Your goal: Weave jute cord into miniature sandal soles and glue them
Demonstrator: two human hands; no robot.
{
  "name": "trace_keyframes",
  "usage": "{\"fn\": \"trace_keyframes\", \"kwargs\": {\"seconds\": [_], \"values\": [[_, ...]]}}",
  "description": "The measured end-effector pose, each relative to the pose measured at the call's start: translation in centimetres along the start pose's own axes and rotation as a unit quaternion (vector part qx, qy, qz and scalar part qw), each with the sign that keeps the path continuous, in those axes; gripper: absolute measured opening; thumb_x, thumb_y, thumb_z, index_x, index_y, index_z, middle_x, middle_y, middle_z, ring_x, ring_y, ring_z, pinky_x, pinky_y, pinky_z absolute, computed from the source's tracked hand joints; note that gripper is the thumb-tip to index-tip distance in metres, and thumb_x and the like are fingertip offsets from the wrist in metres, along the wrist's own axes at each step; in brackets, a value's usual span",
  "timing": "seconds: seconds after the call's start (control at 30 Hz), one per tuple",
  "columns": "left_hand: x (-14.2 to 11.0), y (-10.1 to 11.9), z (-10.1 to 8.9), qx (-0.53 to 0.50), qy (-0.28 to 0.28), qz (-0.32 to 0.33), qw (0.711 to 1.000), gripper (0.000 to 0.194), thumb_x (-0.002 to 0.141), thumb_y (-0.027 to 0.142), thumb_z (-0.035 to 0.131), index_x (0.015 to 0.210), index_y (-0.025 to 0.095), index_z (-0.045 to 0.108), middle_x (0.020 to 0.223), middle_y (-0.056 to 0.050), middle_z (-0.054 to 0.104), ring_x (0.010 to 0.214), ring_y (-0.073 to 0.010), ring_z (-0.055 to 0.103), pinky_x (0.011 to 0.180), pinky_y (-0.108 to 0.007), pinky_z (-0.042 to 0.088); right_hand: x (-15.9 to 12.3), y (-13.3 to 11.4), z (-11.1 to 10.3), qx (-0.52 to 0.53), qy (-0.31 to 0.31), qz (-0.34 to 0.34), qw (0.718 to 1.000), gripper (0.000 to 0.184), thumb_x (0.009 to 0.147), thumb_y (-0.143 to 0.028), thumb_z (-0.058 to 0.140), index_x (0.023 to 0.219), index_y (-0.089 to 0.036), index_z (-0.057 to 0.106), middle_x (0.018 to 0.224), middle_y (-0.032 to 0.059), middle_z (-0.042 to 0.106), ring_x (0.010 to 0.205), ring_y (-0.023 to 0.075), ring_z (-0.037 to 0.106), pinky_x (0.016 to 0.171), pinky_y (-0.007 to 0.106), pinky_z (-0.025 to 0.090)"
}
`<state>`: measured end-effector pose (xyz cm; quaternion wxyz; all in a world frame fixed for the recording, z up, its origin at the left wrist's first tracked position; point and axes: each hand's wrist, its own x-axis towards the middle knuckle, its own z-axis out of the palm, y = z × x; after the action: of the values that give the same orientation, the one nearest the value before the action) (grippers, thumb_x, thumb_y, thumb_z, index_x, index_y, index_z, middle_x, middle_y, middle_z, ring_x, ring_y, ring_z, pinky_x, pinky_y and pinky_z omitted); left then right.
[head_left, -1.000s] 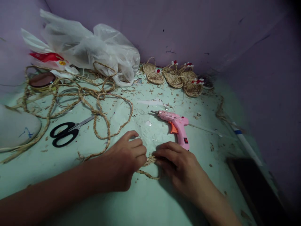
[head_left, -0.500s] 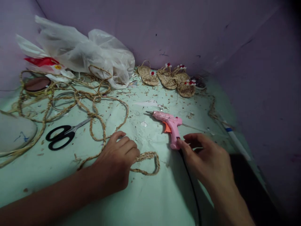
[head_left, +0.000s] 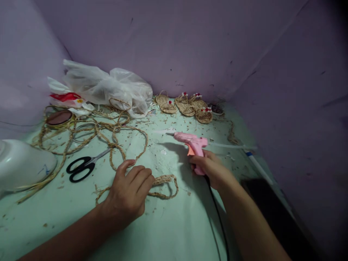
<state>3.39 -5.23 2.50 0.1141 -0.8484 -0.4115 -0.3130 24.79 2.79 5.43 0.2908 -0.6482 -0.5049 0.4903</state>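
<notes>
In the head view, my right hand [head_left: 210, 166] wraps round the handle of a pink hot glue gun [head_left: 191, 139]. The gun is lifted a little off the table, its nozzle pointing left and its shadow falling beneath. A clear glue stick [head_left: 225, 146] sticks out of its back, and a black cord hangs from the handle. Lower left, my left hand [head_left: 130, 188] is curled over a braided straw rope [head_left: 164, 178], whose flat folded loop shows past the fingers. The fingertips are partly hidden. Black-handled scissors [head_left: 88, 167] lie left of that hand.
Tangled braided rope [head_left: 96, 130] spreads over the left of the green tabletop [head_left: 174, 232]. Behind are a white plastic bag [head_left: 130, 90] and small woven slippers [head_left: 185, 107] with red and white beads. A white container [head_left: 24, 166] is far left; a dark slab [head_left: 272, 214] lies right.
My right hand has closed round the glue gun's handle and raised the gun slightly off the table. My left hand stays at the braided rope. The camera view has shifted.
</notes>
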Motion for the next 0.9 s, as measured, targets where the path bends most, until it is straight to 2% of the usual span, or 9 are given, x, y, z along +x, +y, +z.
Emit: {"fn": "trace_keyframes", "kwargs": {"seconds": [0.1, 0.2, 0.37, 0.5, 0.53, 0.6, 0.67, 0.77, 0.9], "values": [[-0.1, -0.1, -0.2, -0.066, -0.029, -0.09, 0.993, 0.015, 0.078, 0.003, 0.047, 0.081, 0.013, 0.057, 0.076, -0.006, 0.063, 0.073, -0.0184, 0.055, 0.084, -0.047, 0.037, -1.7, 0.1, 0.0, 0.068, -0.042, -0.008, 0.997, 0.021, 0.057, -0.035, 0.058, 0.07, -0.017, 0.056, 0.05, -0.0035, 0.051, 0.04, 0.011, 0.047, 0.04, 0.024, 0.037], [0.0, -0.3, -0.3, -0.123, -0.057, -0.161, 0.977, 0.011, 0.082, 0.009, 0.045, 0.079, 0.015, 0.055, 0.071, -0.003, 0.06, 0.068, -0.0173, 0.053, 0.079, -0.044, 0.036, -2.4, 0.8, 0.4, 0.087, 0.009, -0.013, 0.996, 0.028, 0.059, -0.037, 0.064, 0.076, -0.018, 0.055, 0.05, -0.0053, 0.05, 0.04, 0.0104, 0.045, 0.04, 0.023, 0.036], [0.0, -0.6, -0.2, -0.147, -0.094, -0.204, 0.963, 0.011, 0.083, 0.013, 0.044, 0.08, 0.016, 0.055, 0.072, -0.003, 0.062, 0.07, -0.0179, 0.054, 0.08, -0.043, 0.034, -0.6, 1.9, 0.4, 0.055, 0.045, -0.012, 0.997, 0.02, 0.065, -0.035, 0.062, 0.072, -0.017, 0.056, 0.052, -0.0015, 0.055, 0.045, 0.0121, 0.049, 0.044, 0.024, 0.035], [-0.1, -0.6, -0.1, -0.135, -0.104, -0.211, 0.963, 0.012, 0.083, 0.015, 0.043, 0.079, 0.017, 0.054, 0.072, -0.003, 0.061, 0.07, -0.0177, 0.054, 0.083, -0.044, 0.033, -1.2, 1.8, -0.1, -0.017, 0.087, -0.06, 0.994, 0.019, 0.064, -0.034, 0.065, 0.073, -0.016, 0.065, 0.072, 0.0054, 0.065, 0.066, 0.0198, 0.057, 0.057, 0.029, 0.041], [-0.1, -0.5, -0.1, -0.131, -0.106, -0.213, 0.962, 0.012, 0.082, 0.015, 0.043, 0.078, 0.017, 0.054, 0.072, -0.002, 0.061, 0.07, -0.0176, 0.053, 0.083, -0.044, 0.033, -1.9, 1.8, 0.0, -0.059, 0.121, -0.095, 0.986, 0.019, 0.064, -0.032, 0.067, 0.076, -0.017, 0.067, 0.08, 0.007, 0.067, 0.075, 0.0224, 0.058, 0.063, 0.031, 0.042], [0.0, -0.4, 0.0, -0.129, -0.102, -0.213, 0.963, 0.012, 0.082, 0.015, 0.043, 0.078, 0.017, 0.055, 0.072, -0.002, 0.062, 0.069, -0.0176, 0.054, 0.084, -0.044, 0.033, -3.4, 1.8, 0.7, -0.2, 0.214, -0.24, 0.926, 0.018, 0.073, -0.032, 0.064, 0.083, -0.019, 0.071, 0.092, 0.0088, 0.068, 0.085, 0.0244, 0.059, 0.07, 0.033, 0.043], [0.0, -0.3, 0.0, -0.133, -0.086, -0.207, 0.965, 0.013, 0.082, 0.015, 0.043, 0.078, 0.017, 0.055, 0.071, -0.002, 0.062, 0.068, -0.0173, 0.054, 0.084, -0.043, 0.033, -4.6, 1.8, 1.8, -0.257, 0.157, -0.353, 0.886, 0.016, 0.081, -0.028, 0.059, 0.085, -0.02, 0.071, 0.085, 0.0074, 0.069, 0.076, 0.0199, 0.061, 0.065, 0.029, 0.044], [0.1, -0.1, 0.2, -0.136, -0.072, -0.189, 0.97, 0.016, 0.083, 0.013, 0.042, 0.078, 0.017, 0.056, 0.07, -0.001, 0.062, 0.068, -0.017, 0.055, 0.086, -0.044, 0.033, -5.2, 1.7, 3.3, -0.329, 0.105, -0.39, 0.854, 0.013, 0.081, -0.026, 0.062, 0.085, -0.019, 0.072, 0.075, 0.0045, 0.069, 0.065, 0.0174, 0.062, 0.053, 0.025, 0.04], [0.3, -0.1, 0.1, -0.137, -0.071, -0.166, 0.974, 0.017, 0.082, 0.01, 0.042, 0.076, 0.017, 0.056, 0.069, -0.001, 0.061, 0.067, -0.0164, 0.054, 0.086, -0.042, 0.033, -4.8, 1.6, 3.8, -0.393, 0.116, -0.41, 0.815, 0.012, 0.08, -0.027, 0.062, 0.078, -0.02, 0.072, 0.071, 0.0026, 0.069, 0.061, 0.0173, 0.061, 0.049, 0.026, 0.034]]}}
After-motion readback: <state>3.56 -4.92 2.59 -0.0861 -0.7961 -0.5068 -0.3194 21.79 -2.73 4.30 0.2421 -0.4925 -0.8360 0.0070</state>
